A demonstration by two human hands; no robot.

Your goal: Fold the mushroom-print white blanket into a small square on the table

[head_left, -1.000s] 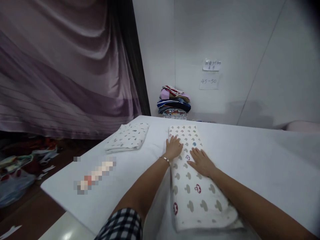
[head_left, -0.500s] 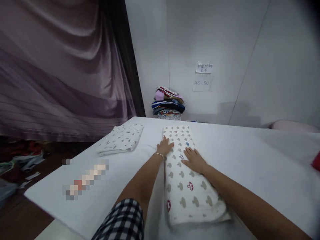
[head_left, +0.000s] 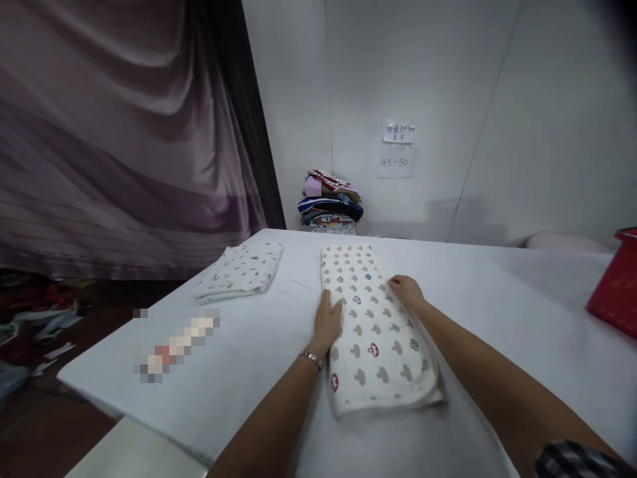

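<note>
A white cloth with a mushroom print [head_left: 368,325] lies folded into a long strip on the white table [head_left: 269,372]. My left hand [head_left: 327,323] rests along the strip's left edge, fingers stretched out and thumb on the fabric. On the opposite side my right hand [head_left: 407,291] has its fingers curled together at the cloth's right edge, in what looks like a pinch; the fingertips are partly hidden. The near right corner of the strip is rounded and shows more than one layer. Further left sits another folded white cloth with small dark prints [head_left: 241,271].
A stack of folded fabrics [head_left: 331,202] stands against the wall beyond the far edge. A red container [head_left: 617,285] is at the right. A pixelated patch covers something long on the left of the table. Purple curtains [head_left: 124,133] hang at the left.
My left hand has slid toward me along the left edge. My right hand has moved from lying flat on the cloth to its right edge, fingers now curled. The red container shows more.
</note>
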